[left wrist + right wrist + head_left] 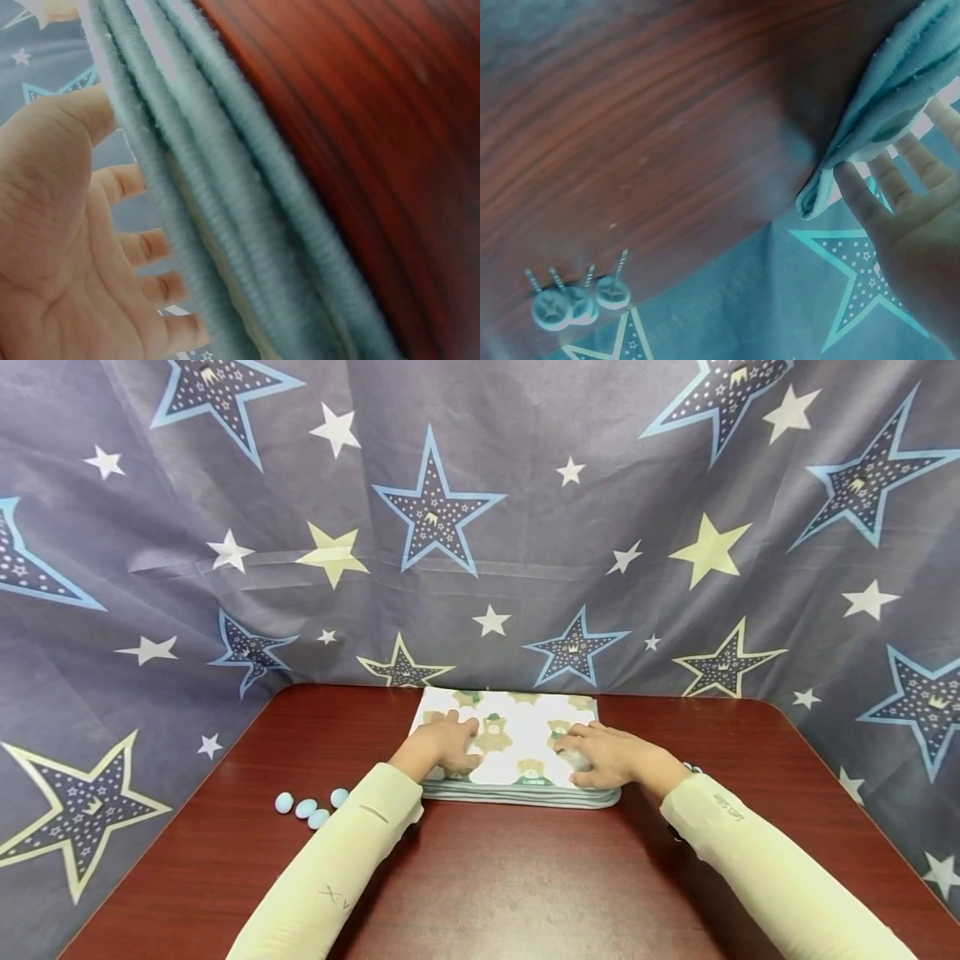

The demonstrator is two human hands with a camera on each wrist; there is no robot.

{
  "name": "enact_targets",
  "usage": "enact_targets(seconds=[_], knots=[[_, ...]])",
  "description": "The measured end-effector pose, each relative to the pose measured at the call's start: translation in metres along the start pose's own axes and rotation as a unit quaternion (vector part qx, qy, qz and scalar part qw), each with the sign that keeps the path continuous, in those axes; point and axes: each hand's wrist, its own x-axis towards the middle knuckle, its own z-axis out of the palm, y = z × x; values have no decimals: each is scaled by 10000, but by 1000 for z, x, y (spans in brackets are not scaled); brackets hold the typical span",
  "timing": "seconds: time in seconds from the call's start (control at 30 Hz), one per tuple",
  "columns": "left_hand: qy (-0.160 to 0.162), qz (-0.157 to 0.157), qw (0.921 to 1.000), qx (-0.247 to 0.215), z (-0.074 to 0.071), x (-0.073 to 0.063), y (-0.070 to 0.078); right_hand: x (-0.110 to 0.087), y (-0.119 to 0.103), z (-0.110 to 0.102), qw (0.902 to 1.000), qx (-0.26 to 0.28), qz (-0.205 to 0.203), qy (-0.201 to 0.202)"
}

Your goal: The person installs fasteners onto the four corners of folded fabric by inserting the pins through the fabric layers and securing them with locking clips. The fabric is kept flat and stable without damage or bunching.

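A folded blanket [517, 752], white with printed bears and pale blue-green edges, lies in a flat stack of layers near the back of the table. My left hand [447, 745] rests on the left part of its top. On the right part rests my right hand [603, 754], fingers spread towards the middle. The left wrist view shows the layered edge of the blanket [225, 187] beside the left hand [82, 247], its fingertips hidden behind that edge. In the right wrist view, the fingers of the right hand [922, 217] touch the blanket [900, 97].
Several small pale blue balls [306, 808] lie on the dark red wooden table [525, 877], left of the blanket. Several screw-like pieces with round heads [553, 309] stand near the table's edge. A grey star-patterned curtain [480, 527] hangs behind.
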Motion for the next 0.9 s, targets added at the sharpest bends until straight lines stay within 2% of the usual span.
enact_targets(seconds=[0.4,0.9], knots=[[119,-14,9999,-47,3,1,16,-16,13,2,9995,232,-185,101],[35,108,9999,4,0,9,37,-36,27,1,9994,330,-24,119]])
